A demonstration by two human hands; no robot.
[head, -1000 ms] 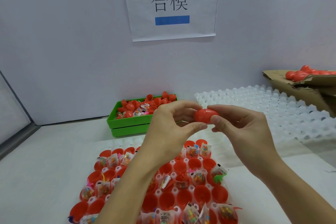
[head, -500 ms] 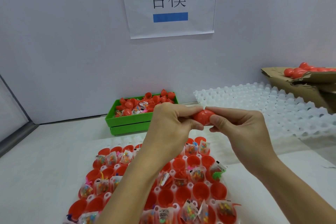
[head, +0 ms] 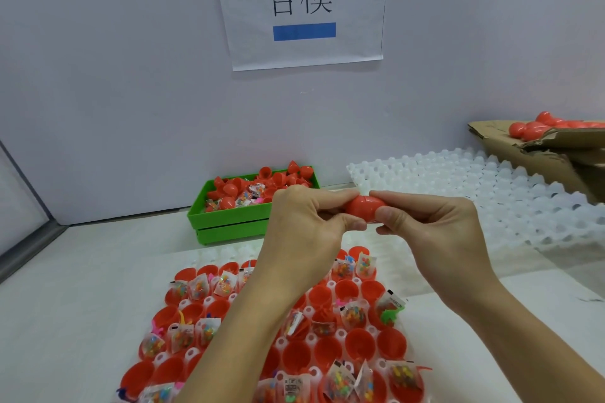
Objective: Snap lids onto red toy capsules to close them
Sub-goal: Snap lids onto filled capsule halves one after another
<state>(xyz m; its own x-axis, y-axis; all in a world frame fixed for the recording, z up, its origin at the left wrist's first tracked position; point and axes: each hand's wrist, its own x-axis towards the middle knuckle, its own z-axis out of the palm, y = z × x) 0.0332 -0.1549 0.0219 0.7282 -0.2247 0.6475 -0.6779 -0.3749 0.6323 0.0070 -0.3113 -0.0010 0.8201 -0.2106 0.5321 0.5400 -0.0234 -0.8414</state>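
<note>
I hold one red toy capsule (head: 365, 208) sideways in the air between both hands. My left hand (head: 309, 226) pinches its left end and my right hand (head: 422, 222) pinches its right end, so only the middle with the seam shows. Below my arms lies a white tray (head: 196, 352) of open red capsule halves (head: 358, 291), several holding small bagged toys, some bare. A green bin (head: 229, 226) behind the tray holds loose red lids (head: 280, 178) and toy bags.
Stacked white cell trays (head: 491, 193) lie at the right. A cardboard box (head: 540, 154) at the far right holds closed red capsules (head: 530, 127). A paper sign (head: 301, 6) hangs on the wall behind.
Both hands have pressed closer together on the capsule, covering more of it. The grip stays the same and the capsule remains at about the same height.
</note>
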